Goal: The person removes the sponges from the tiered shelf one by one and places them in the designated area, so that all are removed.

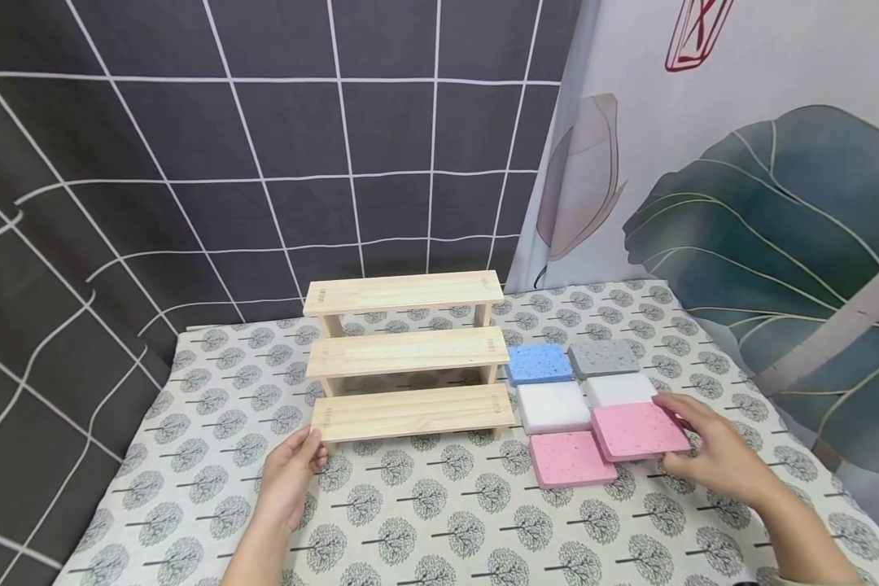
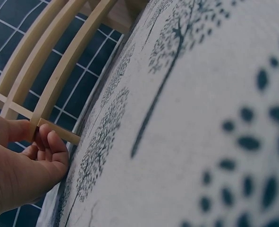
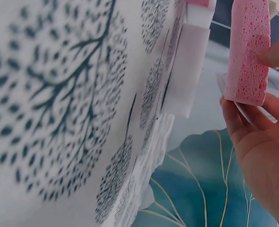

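Note:
My right hand (image 1: 718,452) grips a pink sponge (image 1: 640,431) by its right end, thumb on one edge and fingers on the other. In the right wrist view that pink sponge (image 3: 248,52) is raised off the cloth. In the head view it overlaps a second pink sponge (image 1: 571,461) lying to its left. My left hand (image 1: 290,472) pinches the front left corner of the lowest step of a three-tier wooden stand (image 1: 410,413). The left wrist view shows thumb and fingertips on the end of that board (image 2: 59,82).
Right of the stand lie a blue sponge (image 1: 539,363), a grey sponge (image 1: 604,357) and two white sponges (image 1: 554,408), one partly hidden by the held pink one. A tree-print cloth (image 1: 410,521) covers the table. Dark gridded fabric (image 1: 286,130) and a leaf-print curtain (image 1: 762,195) hang behind.

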A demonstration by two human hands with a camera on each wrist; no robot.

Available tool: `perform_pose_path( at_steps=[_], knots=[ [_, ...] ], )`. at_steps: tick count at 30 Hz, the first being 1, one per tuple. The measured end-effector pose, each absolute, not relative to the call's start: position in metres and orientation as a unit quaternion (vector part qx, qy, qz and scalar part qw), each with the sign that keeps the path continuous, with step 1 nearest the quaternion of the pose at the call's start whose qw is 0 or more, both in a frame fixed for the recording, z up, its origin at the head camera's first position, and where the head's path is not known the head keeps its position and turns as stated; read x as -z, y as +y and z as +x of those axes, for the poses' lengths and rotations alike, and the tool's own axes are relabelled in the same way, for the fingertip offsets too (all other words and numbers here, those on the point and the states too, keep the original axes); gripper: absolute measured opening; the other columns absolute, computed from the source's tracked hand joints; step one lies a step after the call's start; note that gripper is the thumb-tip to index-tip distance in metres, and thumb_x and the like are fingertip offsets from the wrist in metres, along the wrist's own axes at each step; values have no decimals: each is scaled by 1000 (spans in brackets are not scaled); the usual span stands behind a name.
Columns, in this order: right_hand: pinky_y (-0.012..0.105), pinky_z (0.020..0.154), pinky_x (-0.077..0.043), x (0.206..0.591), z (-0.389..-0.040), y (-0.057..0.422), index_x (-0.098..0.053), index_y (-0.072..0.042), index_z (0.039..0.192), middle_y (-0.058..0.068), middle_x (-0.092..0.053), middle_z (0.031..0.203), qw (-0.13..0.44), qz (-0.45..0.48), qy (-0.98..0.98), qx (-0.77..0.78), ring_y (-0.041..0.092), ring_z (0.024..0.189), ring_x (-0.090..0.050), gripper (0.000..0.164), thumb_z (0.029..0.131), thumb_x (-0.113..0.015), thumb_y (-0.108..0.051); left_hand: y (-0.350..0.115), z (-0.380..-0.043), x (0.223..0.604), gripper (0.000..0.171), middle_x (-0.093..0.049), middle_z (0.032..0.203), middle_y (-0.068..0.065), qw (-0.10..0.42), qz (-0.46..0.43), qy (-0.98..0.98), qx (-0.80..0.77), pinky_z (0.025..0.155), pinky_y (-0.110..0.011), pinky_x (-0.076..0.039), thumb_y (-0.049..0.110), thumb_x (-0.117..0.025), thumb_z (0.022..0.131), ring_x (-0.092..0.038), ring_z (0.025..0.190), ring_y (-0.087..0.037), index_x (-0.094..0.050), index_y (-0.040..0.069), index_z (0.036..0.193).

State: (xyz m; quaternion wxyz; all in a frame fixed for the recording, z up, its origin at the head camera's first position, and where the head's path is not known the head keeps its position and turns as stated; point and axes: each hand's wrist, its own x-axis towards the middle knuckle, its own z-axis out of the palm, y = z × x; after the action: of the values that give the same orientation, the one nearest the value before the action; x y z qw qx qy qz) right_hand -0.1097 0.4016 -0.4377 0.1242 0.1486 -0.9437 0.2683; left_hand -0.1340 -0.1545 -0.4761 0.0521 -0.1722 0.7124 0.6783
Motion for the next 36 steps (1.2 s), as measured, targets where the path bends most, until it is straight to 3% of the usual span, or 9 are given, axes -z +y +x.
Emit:
perform_pose_path(
  at_steps=[3,6,13,20,23,27,30,32,36],
  knots=[
    [-4,89,-27,440,-108,406,-57,1,135,18,-58,132,124,142,-944,-270,0,112,-50,83,57,-85,2,-155,-134,476,49,-57,109,-6,54,-172,712,-679,83,-16,-53,23,-45,109,-55,96,-12,-40,-8,147],
    [-2,87,-30,441,-107,410,-57,1,135,17,-59,131,129,146,-943,-270,-12,109,-43,83,57,-85,3,-155,-134,476,49,-56,109,-6,54,-172,714,-677,83,-16,-52,23,-45,109,-55,96,-12,-40,-8,148],
    [0,85,-32,444,-106,416,-57,3,134,18,-58,129,127,146,-946,-261,-9,107,-45,84,55,-87,1,-155,-134,475,50,-56,109,-8,53,-171,717,-674,83,-16,-53,24,-44,109,-55,96,-13,-39,-9,147],
    [-3,87,-25,449,-105,423,-58,2,131,21,-58,130,131,154,-944,-259,-13,110,-40,83,53,-86,2,-155,-134,476,53,-56,110,-6,53,-169,715,-676,83,-16,-52,26,-45,109,-55,96,-12,-38,-9,148],
    [-1,86,-26,451,-105,425,-59,-1,131,19,-59,130,134,151,-948,-246,-6,111,-45,82,53,-86,1,-155,-135,475,52,-57,109,-6,52,-170,716,-676,83,-16,-52,26,-45,109,-55,96,-11,-39,-9,148],
    [-1,87,-24,453,-105,425,-59,-2,131,20,-59,129,124,145,-954,-230,25,111,-56,83,52,-86,-1,-155,-134,474,52,-57,109,-6,50,-171,715,-676,83,-15,-53,25,-44,109,-55,95,-11,-38,-10,147],
    [-4,92,-18,454,-104,424,-58,0,132,25,-58,131,105,146,-955,-236,45,110,-55,85,52,-86,0,-155,-135,475,53,-57,109,-6,50,-169,715,-676,83,-15,-53,26,-44,109,-55,95,-11,-38,-10,148],
    [-5,92,-17,455,-104,424,-58,2,133,28,-57,131,88,147,-955,-243,46,112,-54,85,53,-86,0,-155,-135,476,54,-57,109,-6,51,-169,716,-676,82,-16,-52,27,-44,109,-55,95,-11,-38,-9,148],
    [-5,90,-21,457,-103,425,-57,2,134,25,-58,130,65,147,-957,-244,35,112,-55,86,54,-86,1,-155,-135,475,53,-56,109,-6,53,-171,716,-675,83,-16,-53,27,-44,109,-55,95,-12,-38,-8,148]
  ],
)
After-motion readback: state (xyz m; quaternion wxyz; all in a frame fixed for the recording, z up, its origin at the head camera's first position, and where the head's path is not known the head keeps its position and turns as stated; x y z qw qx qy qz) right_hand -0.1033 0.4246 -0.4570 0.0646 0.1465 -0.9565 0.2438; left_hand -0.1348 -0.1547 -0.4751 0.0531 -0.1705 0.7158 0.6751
